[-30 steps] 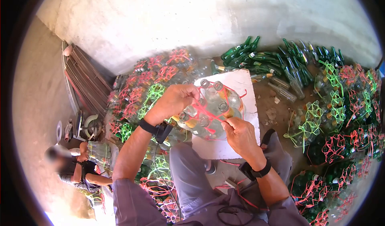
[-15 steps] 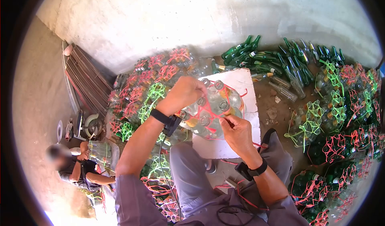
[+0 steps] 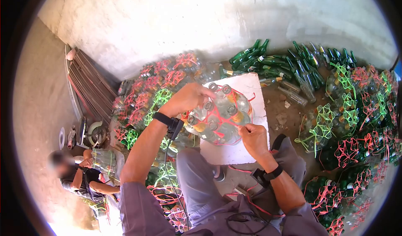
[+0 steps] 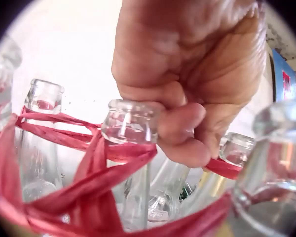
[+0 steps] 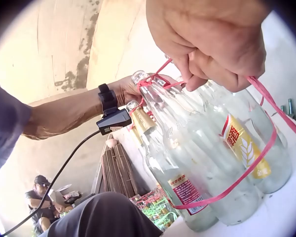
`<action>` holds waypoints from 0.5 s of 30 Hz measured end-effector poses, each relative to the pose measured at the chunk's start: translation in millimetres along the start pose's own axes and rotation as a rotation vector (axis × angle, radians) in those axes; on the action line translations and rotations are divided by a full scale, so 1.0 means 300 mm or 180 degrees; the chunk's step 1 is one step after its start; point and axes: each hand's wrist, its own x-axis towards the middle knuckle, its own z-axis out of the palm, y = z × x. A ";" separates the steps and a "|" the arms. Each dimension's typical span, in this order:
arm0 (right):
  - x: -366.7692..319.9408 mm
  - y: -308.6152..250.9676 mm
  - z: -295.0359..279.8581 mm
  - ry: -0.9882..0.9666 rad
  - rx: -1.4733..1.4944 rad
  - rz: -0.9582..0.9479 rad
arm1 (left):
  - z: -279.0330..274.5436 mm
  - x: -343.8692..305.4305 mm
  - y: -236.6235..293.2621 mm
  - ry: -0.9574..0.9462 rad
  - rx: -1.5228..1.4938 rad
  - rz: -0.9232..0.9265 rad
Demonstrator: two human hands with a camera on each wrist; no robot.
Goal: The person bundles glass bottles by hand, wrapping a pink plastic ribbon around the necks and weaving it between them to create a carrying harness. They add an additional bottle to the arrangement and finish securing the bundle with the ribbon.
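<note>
Several clear glass bottles [image 3: 220,134] stand in a tight bundle on a white board [image 3: 256,82]. A red plastic strap [image 5: 227,190] circles their bodies, and more of it crosses between the necks [image 4: 96,180]. At the far necks, my left hand [image 3: 187,98] has curled fingers and pinches the strap beside a bottle neck [image 4: 130,121]. My right hand [image 3: 253,140], at the bundle's near right side, grips the strap; one length runs toward the necks and a loose tail [image 5: 276,101] trails from the fist. Gold labels [image 5: 143,120] show on some bottles.
Strapped bottle bundles [image 3: 167,75] are stacked on the left, with more bundles [image 3: 349,150] on the right. Loose green bottles [image 3: 274,62] lie along the wall. A person [image 3: 79,175] sits at far left beside a bottle bundle. A cable [image 5: 54,177] hangs from my left wrist camera.
My left hand moved from the front of the necks to the far left necks, taking the strap there. My right hand shifted slightly right and down, still holding the strap.
</note>
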 end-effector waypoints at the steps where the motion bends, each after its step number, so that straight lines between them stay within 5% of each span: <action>1: -0.004 0.006 -0.010 -0.0042 -0.0150 0.0152 | 0.001 -0.014 -0.004 -0.0006 0.0001 0.0001; 4: -0.004 0.040 -0.006 0.0016 0.0042 0.0015 | 0.034 -0.065 -0.003 0.0183 -0.0299 -0.0037; 7: -0.006 0.036 -0.011 -0.0043 0.0041 0.0089 | 0.133 -0.160 0.031 0.0812 -0.0823 0.0645; 9: -0.004 0.042 -0.004 -0.0012 -0.0087 -0.0049 | 0.202 -0.210 0.099 0.1416 0.1003 0.1143; 15: -0.009 0.003 -0.049 -0.0058 -0.0465 -0.0258 | 0.336 -0.220 0.094 0.1825 0.1275 0.1005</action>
